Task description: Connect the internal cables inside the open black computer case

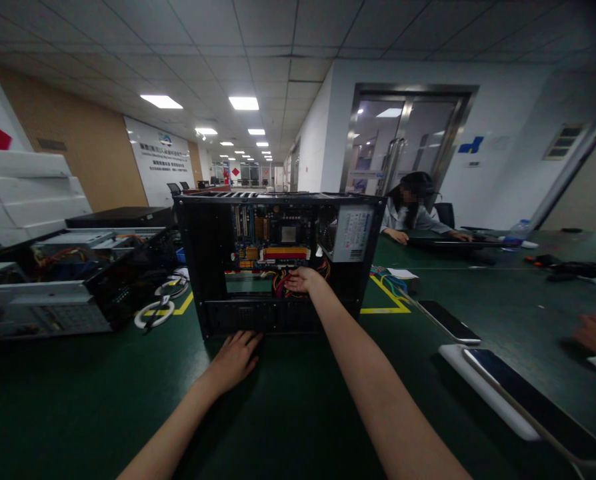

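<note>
At eleven o'clock, nearest, left hand [234, 360] palm down on the worktop [278, 407], grip loosely spread and empty, by the foot of the black computer case [238, 317]. At twelve, inside that upright, open-sided case, right hand [304, 279] with grip partly curled at the cables [279, 283]; impossible to tell if pinching any. Higher inside, circuit board [277, 215], with power box [353, 233] towards one. Possible trouble: plug strained by a hard tug, or case tipped by an uneven pull. At ten, second case [63, 310], open, with wires [53, 257] inside.

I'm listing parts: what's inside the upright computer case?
A circuit board, a power supply and bundled cables. The right hand covers some cables; what lies behind it is hidden.
</note>
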A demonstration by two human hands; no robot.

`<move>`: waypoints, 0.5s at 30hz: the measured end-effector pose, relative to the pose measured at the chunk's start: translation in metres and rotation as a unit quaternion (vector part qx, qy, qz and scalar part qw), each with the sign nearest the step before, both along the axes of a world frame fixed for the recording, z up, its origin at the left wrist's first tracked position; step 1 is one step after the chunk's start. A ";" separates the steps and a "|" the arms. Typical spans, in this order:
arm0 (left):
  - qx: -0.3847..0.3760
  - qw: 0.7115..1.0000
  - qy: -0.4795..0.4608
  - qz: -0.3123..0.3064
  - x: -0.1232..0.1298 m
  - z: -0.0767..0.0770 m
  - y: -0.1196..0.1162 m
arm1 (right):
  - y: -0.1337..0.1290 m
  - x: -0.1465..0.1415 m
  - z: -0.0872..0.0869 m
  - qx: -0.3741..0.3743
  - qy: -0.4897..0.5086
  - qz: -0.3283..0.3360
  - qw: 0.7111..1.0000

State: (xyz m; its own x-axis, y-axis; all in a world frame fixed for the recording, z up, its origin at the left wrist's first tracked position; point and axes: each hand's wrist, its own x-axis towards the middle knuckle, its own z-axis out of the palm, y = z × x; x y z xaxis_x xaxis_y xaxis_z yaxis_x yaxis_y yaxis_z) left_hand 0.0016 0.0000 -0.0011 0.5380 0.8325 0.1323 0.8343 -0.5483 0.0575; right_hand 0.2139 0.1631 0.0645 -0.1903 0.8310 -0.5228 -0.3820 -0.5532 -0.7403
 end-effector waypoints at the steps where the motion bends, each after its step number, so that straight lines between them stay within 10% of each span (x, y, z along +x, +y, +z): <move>1: 0.000 1.000 0.000 0.000 0.000 0.000 0.000 | 0.000 0.000 0.000 0.000 -0.004 0.002 1.000; 15: 0.002 1.000 -0.003 -0.006 -0.001 -0.001 0.001 | -0.014 -0.001 0.006 0.052 -0.174 0.062 0.981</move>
State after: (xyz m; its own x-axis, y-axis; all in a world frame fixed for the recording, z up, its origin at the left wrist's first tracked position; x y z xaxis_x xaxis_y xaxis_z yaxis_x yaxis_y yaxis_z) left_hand 0.0005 0.0008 -0.0019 0.5476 0.8251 0.1393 0.8270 -0.5590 0.0598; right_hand 0.2126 0.1494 0.0701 -0.1186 0.8649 -0.4877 -0.0311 -0.4941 -0.8688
